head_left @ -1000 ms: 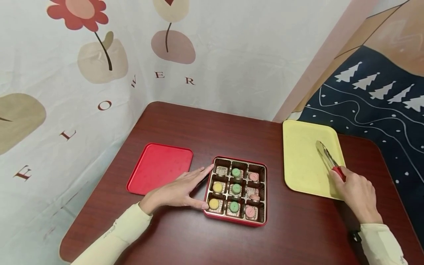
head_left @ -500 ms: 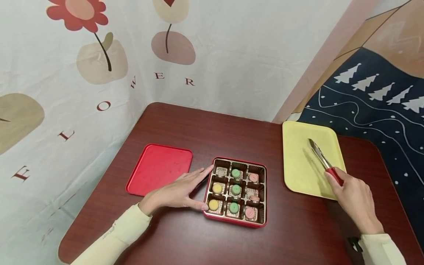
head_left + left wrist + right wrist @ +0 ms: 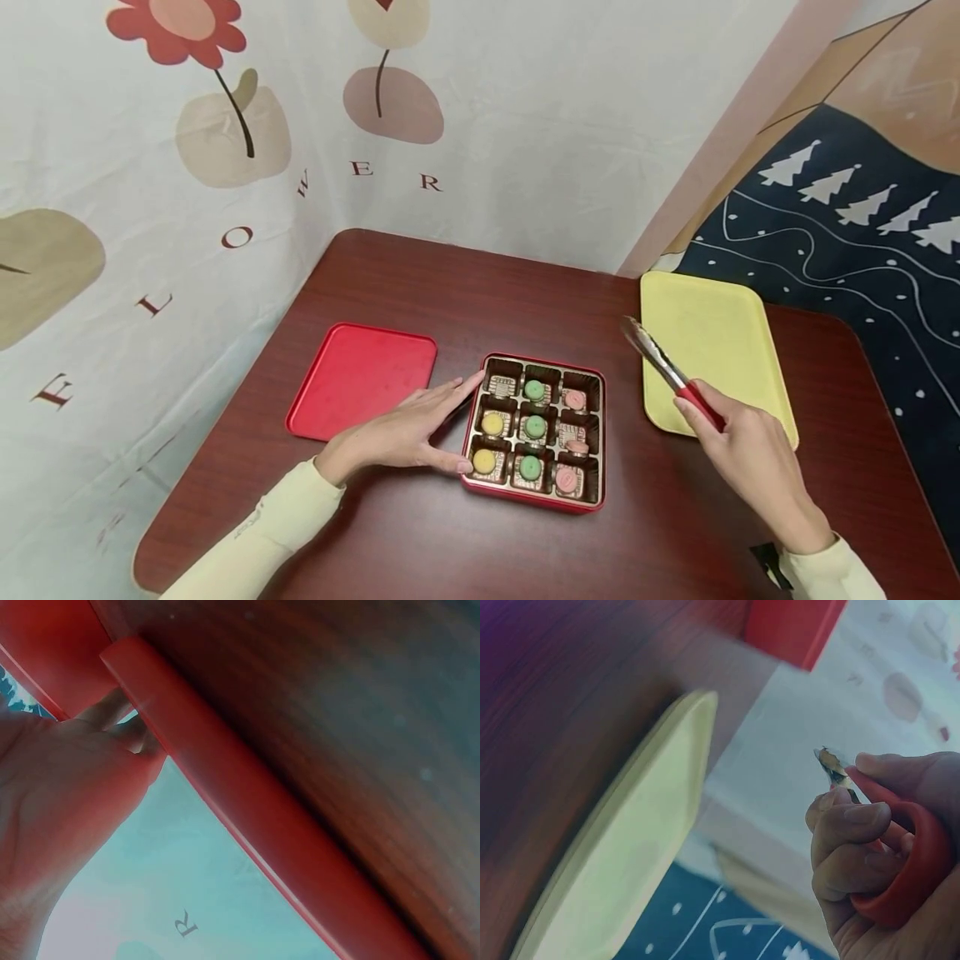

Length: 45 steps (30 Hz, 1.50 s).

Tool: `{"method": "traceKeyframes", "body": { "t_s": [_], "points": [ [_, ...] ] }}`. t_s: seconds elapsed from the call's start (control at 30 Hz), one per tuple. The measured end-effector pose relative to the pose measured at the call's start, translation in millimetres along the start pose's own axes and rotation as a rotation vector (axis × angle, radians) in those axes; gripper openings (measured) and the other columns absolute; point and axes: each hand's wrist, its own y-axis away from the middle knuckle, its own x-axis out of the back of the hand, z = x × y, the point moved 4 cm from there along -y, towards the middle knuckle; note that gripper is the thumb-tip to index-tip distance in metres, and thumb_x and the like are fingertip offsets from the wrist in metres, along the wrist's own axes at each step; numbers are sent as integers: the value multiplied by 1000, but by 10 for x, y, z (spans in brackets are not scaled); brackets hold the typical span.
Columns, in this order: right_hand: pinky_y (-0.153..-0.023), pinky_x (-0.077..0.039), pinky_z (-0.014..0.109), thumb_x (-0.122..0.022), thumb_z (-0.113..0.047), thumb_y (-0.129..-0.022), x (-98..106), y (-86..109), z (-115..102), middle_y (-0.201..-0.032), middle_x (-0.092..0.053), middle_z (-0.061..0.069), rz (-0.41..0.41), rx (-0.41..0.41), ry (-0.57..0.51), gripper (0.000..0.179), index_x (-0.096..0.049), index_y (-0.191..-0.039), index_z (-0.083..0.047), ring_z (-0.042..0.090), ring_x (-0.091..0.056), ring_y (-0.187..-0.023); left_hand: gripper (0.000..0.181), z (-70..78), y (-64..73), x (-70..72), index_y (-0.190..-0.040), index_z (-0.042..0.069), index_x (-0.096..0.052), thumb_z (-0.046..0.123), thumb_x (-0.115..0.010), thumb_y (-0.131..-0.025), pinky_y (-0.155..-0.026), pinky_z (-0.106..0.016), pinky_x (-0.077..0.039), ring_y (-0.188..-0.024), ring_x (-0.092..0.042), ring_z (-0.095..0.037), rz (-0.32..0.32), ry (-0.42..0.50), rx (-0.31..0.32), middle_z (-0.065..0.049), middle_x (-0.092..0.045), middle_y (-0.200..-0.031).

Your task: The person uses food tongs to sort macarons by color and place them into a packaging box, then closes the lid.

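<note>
A red square tin (image 3: 525, 500) with a gold-brown divided insert stands mid-table. Its compartments hold small round macaron-like sweets: two yellow (image 3: 492, 425), three green (image 3: 536, 427) and three pink (image 3: 567, 479). The middle pink one stands tilted. No round piece shows in the far-left compartment (image 3: 502, 385). My left hand (image 3: 408, 429) rests against the tin's left side, thumb and fingers extended. My right hand (image 3: 750, 454) grips the red handle of metal tongs (image 3: 654, 354), held over the yellow tray's left edge. The right wrist view shows fingers curled round the red handle (image 3: 930, 855); the tips hold nothing visible.
A red square lid or tray (image 3: 367, 379) lies left of the tin, partly behind my left hand. The yellow tray (image 3: 712, 333) lies at the right, near the back edge. Printed cloth hangs behind the brown table (image 3: 487, 283).
My right hand has lifted the tongs from over the yellow tray and moved left, toward the tin. My left hand and the tin have stayed put.
</note>
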Motion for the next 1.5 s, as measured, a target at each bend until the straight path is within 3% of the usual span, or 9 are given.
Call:
{"method": "traceKeyframes", "body": {
  "t_s": [0.17, 0.43, 0.6, 0.7, 0.83, 0.97, 1.13, 1.5],
  "points": [
    [-42, -30, 21, -86, -23, -85, -84, -44, -279, -72, -68, -3, -39, 58, -54, 43, -74, -124, -8, 6, -39, -52, 119, -8, -6, 9, -164, 43, 6, 84, -64, -77, -124, -61, -15, -158, -16, -23, 0, -5, 1, 4, -18, -171],
    [-43, -30, 22, -84, -26, -88, -241, -87, -538, -68, -61, -10, -94, 121, -76, 38, -75, -122, -13, 3, -38, -50, 118, 15, -35, 6, -163, 44, 8, 83, -64, -78, -124, -61, -14, -158, -14, -23, -17, 2, 1, 4, -18, -171],
    [-44, -31, 22, -82, -25, -89, -330, -91, -662, -89, -77, 2, -105, 169, -94, 37, -75, -122, -10, 3, -38, -50, 118, 25, -34, 24, -163, 44, 8, 83, -64, -78, -125, -59, -13, -158, -14, -22, -21, -3, 4, 3, -17, -171],
    [-47, -35, 22, -82, -24, -90, -370, -98, -733, -110, -78, 10, -97, 207, -99, 40, -75, -124, -5, 5, -47, -54, 118, 25, -32, 28, -163, 44, 8, 83, -64, -78, -125, -59, -14, -158, -14, -22, -20, -5, 4, 3, -18, -171],
    [-49, -36, 21, -81, -24, -90, -427, -111, -824, -105, -78, 10, -105, 245, -101, 39, -75, -124, -5, 5, -48, -55, 119, 23, -26, 29, -163, 43, 8, 83, -64, -78, -125, -58, -14, -158, -14, -23, -21, -11, 3, 3, -17, -171],
    [-45, -30, 20, -79, -27, -92, -495, -121, -908, -86, -76, 3, -130, 265, -95, 38, -75, -124, -7, 1, -35, -48, 118, 21, -21, 30, -163, 43, 8, 83, -64, -78, -125, -58, -14, -158, -15, -22, -18, -11, 2, 3, -17, -171],
    [-44, -28, 20, -78, -30, -93, -570, -129, -985, -63, -56, -13, -172, 269, -77, 37, -75, -125, -12, -1, -31, -47, 118, 24, -18, 22, -163, 43, 8, 83, -64, -79, -125, -59, -14, -158, -15, -23, -19, -3, 0, 3, -18, -171],
    [-43, -23, 20, -78, -34, -93, -718, -79, -1024, -55, -41, -16, -227, 305, -12, 45, -72, -130, -9, -1, -28, -46, 118, 21, -1, 15, -163, 44, 8, 83, -64, -78, -125, -60, -14, -158, -14, -23, -12, 7, 3, 4, -17, -171]
  ]
}}
